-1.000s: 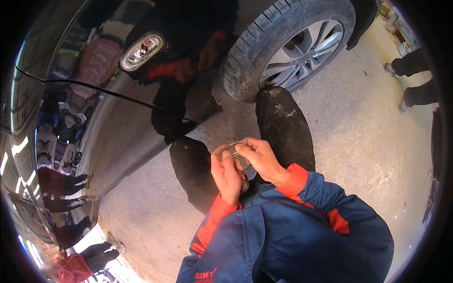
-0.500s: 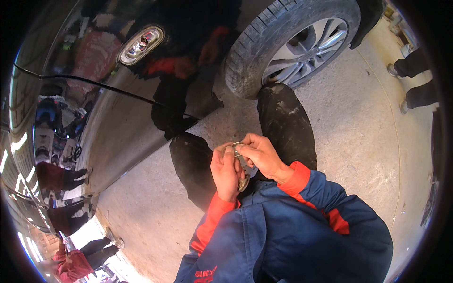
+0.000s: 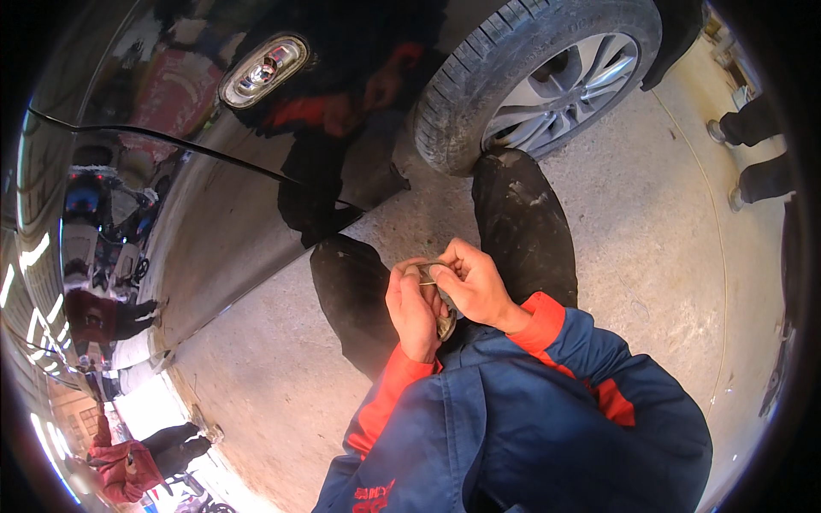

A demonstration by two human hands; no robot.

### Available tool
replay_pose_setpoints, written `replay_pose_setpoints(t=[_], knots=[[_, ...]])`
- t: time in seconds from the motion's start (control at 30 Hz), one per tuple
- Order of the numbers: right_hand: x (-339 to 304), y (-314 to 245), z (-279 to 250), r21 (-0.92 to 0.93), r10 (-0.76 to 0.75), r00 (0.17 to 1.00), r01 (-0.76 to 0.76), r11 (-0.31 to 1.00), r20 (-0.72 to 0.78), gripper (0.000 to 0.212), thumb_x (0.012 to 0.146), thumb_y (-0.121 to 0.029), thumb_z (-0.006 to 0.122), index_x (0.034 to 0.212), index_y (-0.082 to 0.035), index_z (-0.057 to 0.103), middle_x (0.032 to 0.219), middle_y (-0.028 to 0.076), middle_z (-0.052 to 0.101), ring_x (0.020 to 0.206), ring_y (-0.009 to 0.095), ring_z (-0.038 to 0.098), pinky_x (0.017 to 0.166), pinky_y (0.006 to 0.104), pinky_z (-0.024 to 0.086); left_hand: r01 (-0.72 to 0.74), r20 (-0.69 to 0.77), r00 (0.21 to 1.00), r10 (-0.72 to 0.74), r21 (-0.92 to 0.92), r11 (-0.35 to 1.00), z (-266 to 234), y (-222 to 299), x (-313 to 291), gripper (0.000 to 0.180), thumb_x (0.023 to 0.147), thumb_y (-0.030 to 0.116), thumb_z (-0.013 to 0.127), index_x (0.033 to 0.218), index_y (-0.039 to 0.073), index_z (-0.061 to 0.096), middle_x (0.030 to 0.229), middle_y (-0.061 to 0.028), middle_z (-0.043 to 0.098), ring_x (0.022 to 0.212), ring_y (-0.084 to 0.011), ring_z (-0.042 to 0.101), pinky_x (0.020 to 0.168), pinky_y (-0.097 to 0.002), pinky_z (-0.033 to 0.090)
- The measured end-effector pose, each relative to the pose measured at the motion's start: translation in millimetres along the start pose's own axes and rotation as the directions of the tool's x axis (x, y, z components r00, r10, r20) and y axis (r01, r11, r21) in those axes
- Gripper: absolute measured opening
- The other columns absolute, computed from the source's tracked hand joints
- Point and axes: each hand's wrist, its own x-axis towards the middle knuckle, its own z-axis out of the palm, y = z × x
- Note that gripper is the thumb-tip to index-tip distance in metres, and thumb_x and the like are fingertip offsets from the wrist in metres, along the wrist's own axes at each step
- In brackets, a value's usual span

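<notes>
Close together in front of my knees, my left hand (image 3: 414, 309) and my right hand (image 3: 481, 289) are both closed on a small thin light-coloured piece (image 3: 428, 283). Its kind does not show, as my thumbs and fingers cover most of it. The right thumb and forefinger pinch it against the left fingertips. Just below, against the left palm, a crumpled greyish-brown thing (image 3: 445, 327) shows in part; I cannot make out what it is.
A glossy black car body (image 3: 231, 179) with an oval side lamp (image 3: 265, 71) fills the upper left. Ahead is its wheel (image 3: 560, 94), close to my right knee (image 3: 523, 214). Another person's legs (image 3: 757, 150) stand at the far right, and a person in red (image 3: 128, 470) is lower left.
My hands have tilted slightly and the right thumb has shifted over the small piece. The whole view has moved a little. At lower left the person in red has changed posture.
</notes>
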Motion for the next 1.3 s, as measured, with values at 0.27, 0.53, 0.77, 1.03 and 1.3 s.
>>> replay_pose_setpoints(t=[0.27, 0.53, 0.77, 1.03, 1.3], knots=[[3.6, 9.8, -3.6, 0.03, 0.015, 0.999, -0.016, 0.999, 0.034, 0.008, 0.099, -0.004, 0.064, 0.095, 0.0, 0.059, 0.083, 0.001, 0.064, 0.074, 0.004, 0.058, 0.063, 0.0238, 0.049, 0.114, 0.076, 0.991, -0.112, -0.023, 0.993, -8.2, -1.7, 0.4, 0.012, 0.103, 0.013, 0.056, 0.112, 0.005, 0.057, 0.089, -0.0049, 0.063, 0.069, -0.0102, 0.059, 0.059, -0.0249, 0.049], [4.4, 5.5, -7.9, -0.052, 0.044, 0.998, -0.042, 0.998, 0.053, 0.009, 0.1, -0.005, 0.064, 0.096, 0.001, 0.06, 0.082, 0.001, 0.063, 0.073, 0.003, 0.057, 0.061, 0.0242, 0.048, 0.053, -0.023, 0.998, -0.051, 0.075, 0.996, -6.2, -1.1, -0.9, 0.015, 0.106, 0.013, 0.051, 0.11, 0.002, 0.06, 0.076, -0.0003, 0.057, 0.054, -0.0059, 0.046, 0.046, -0.023, 0.038], [3.3, 4.4, -1.2, -0.019, 0.059, 0.998, -0.059, 0.998, -0.019, 0.01, 0.102, -0.007, 0.063, 0.099, 0.001, 0.06, 0.079, 0.001, 0.064, 0.067, 0.003, 0.055, 0.056, 0.0232, 0.045, 0.056, 0.022, 0.998, -0.056, 0.011, 0.998, -5.4, -5.2, 0.6, 0.026, 0.111, 0.02, 0.045, 0.115, -0.001, 0.061, 0.066, 0.0041, 0.05, 0.05, -0.0045, 0.041, 0.044, -0.022, 0.035], [6.6, -5.6, -4.5, 0.167, 0.281, 0.96, -0.275, 0.947, -0.01, 0.013, 0.102, -0.008, 0.066, 0.109, 0.002, 0.063, 0.081, 0.001, 0.065, 0.055, 0.004, 0.05, 0.046, 0.0217, 0.039, -0.088, 0.016, 0.996, 0.087, 0.216, 0.972, -5.6, -20.8, -1.1, 0.021, 0.11, 0.016, 0.049, 0.114, -0.001, 0.06, 0.078, 0.0026, 0.057, 0.061, -0.0015, 0.044, 0.053, -0.0203, 0.038], [12.0, -1.5, -14.3, 0.074, 0.277, 0.959, -0.282, 0.957, 0.063, 0.015, 0.1, -0.01, 0.067, 0.11, 0.001, 0.064, 0.084, 0.002, 0.067, 0.059, 0.004, 0.053, 0.045, 0.0211, 0.04, -0.161, 0.101, 0.986, 0.13, 0.42, 0.893, -17.1, -25.1, 2.0, 0.022, 0.107, 0.014, 0.053, 0.115, -0.006, 0.061, 0.091, -0.004, 0.066, 0.076, -0.0068, 0.055, 0.069, -0.0242, 0.048]])
